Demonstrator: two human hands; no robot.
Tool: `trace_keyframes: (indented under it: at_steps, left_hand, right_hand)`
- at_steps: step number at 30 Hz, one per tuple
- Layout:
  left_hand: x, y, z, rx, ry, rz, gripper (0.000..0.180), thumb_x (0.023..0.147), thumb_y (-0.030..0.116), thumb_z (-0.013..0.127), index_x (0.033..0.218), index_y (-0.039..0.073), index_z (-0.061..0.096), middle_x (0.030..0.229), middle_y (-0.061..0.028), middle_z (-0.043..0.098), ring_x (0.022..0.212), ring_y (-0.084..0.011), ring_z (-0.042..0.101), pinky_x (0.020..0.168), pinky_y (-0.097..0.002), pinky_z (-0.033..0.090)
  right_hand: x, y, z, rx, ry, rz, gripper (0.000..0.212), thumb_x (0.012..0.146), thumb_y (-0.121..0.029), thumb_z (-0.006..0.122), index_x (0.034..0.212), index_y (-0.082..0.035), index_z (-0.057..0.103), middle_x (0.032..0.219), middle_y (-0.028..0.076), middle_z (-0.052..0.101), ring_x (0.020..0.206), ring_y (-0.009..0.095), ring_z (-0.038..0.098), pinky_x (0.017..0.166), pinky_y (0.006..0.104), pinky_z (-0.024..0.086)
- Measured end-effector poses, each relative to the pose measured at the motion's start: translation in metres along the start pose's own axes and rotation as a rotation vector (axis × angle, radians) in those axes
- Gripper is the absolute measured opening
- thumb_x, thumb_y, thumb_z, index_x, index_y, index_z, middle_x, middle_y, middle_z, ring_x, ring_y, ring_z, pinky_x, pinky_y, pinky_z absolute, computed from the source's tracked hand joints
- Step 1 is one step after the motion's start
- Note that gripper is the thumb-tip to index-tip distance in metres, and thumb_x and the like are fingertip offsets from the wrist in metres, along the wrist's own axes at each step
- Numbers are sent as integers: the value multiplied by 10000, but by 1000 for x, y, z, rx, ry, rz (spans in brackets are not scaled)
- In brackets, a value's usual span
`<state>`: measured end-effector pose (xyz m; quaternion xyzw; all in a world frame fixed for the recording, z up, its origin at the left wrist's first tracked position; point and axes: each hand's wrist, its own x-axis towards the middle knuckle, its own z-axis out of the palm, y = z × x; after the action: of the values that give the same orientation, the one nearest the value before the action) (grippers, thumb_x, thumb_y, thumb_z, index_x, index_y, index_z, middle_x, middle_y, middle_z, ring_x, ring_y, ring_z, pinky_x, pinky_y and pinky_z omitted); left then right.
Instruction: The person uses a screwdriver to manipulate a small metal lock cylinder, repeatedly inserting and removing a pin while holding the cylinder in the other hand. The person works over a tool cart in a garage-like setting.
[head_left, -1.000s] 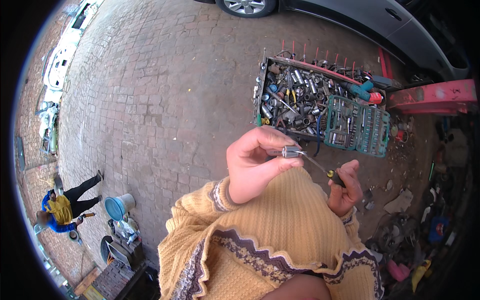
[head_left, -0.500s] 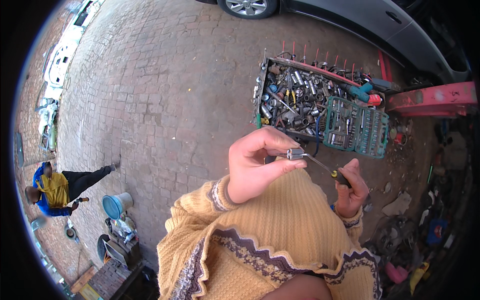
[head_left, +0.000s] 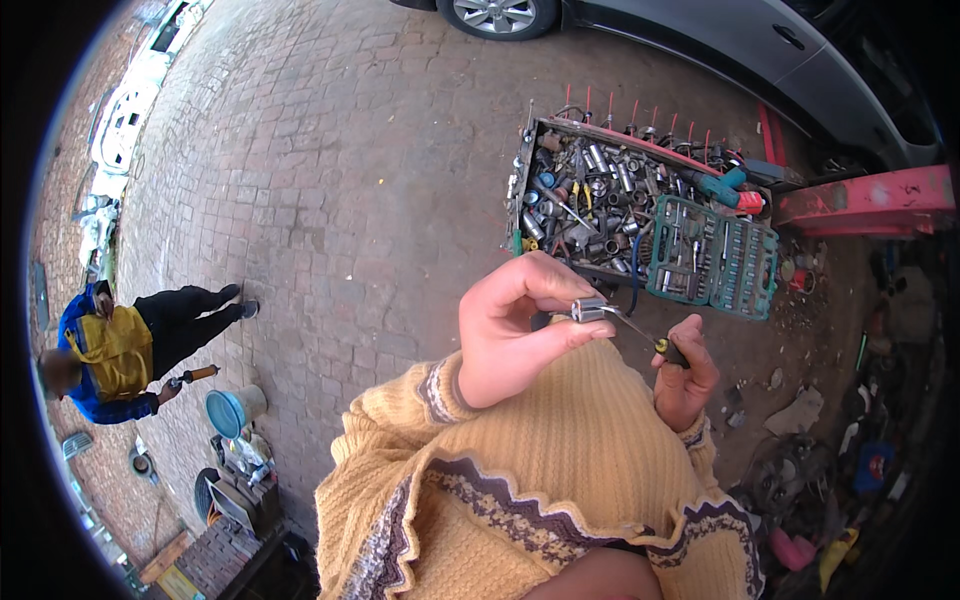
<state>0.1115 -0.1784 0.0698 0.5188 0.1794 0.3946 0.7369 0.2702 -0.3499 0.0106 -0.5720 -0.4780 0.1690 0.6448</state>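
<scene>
Between the thumb and fingers of my left hand (head_left: pixel 520 325) is a small grey metal block with openings in its end (head_left: pixel 587 310). My right hand (head_left: pixel 687 372) is closed round the dark and yellow handle of a thin pick-like screwdriver (head_left: pixel 672 351). Its slim shaft reaches left toward the block, and the tip is at or close to the block's right side; I cannot tell if it is inside. Both hands are in front of my yellow knitted sweater (head_left: pixel 560 430).
Ahead stands a tool cart (head_left: pixel 590 185) heaped with sockets and tools, with an open green socket case (head_left: pixel 712 255) on its near right. A red lift arm (head_left: pixel 865 200) and a grey car (head_left: pixel 720 45) are beyond. A person (head_left: pixel 115 345) walks at left near a blue bucket (head_left: pixel 228 412).
My right hand has shifted slightly left and up with its screwdriver, nearer the block. My left hand has barely moved. The person at left has stepped along, legs now closer together.
</scene>
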Motion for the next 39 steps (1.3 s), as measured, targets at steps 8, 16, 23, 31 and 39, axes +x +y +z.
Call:
trace_keyframes:
  at_steps: [8, 16, 23, 31, 39]
  left_hand:
    - [4, 1, 1, 1, 2, 2, 239, 734, -119, 746, 892, -10, 605, 912, -122, 665, 841, -177, 651, 770, -313, 534]
    - [7, -7, -3, -44, -66, 10, 250, 740, -108, 760, 922, -36, 604, 942, -120, 645, 867, -169, 664, 792, -301, 550]
    - [8, -10, -6, -22, -103, 43, 235, 739, -94, 774, 917, -48, 626, 943, -128, 647, 858, -160, 668, 774, -284, 558]
    - [11, -10, -4, -6, -116, 76, 235, 742, -93, 770, 919, -43, 624, 951, -127, 646, 856, -162, 666, 763, -282, 558]
    - [13, -12, 4, -28, -70, 70, 246, 743, -89, 769, 928, -29, 618, 970, -124, 641, 894, -173, 644, 803, -296, 532]
  right_hand:
    - [3, 3, 2, 31, 6, 29, 229, 871, -84, 658, 1077, 14, 644, 767, 45, 608, 756, 180, 471, 747, 340, 378]
    - [9, 5, 0, -46, -36, -24, 226, 869, -75, 653, 1081, 4, 657, 765, 35, 617, 761, 188, 476, 734, 339, 384]
    - [13, 3, -5, -135, -55, -8, 216, 870, -92, 655, 1063, 6, 670, 746, 40, 608, 753, 195, 470, 720, 333, 385]
    - [13, 4, -7, -57, -81, 63, 236, 883, -117, 654, 1069, 29, 656, 772, 54, 606, 756, 185, 472, 722, 320, 383]
    - [7, 9, -5, 111, 15, 126, 290, 927, -194, 637, 1107, 33, 630, 772, 42, 609, 776, 156, 491, 768, 317, 383]
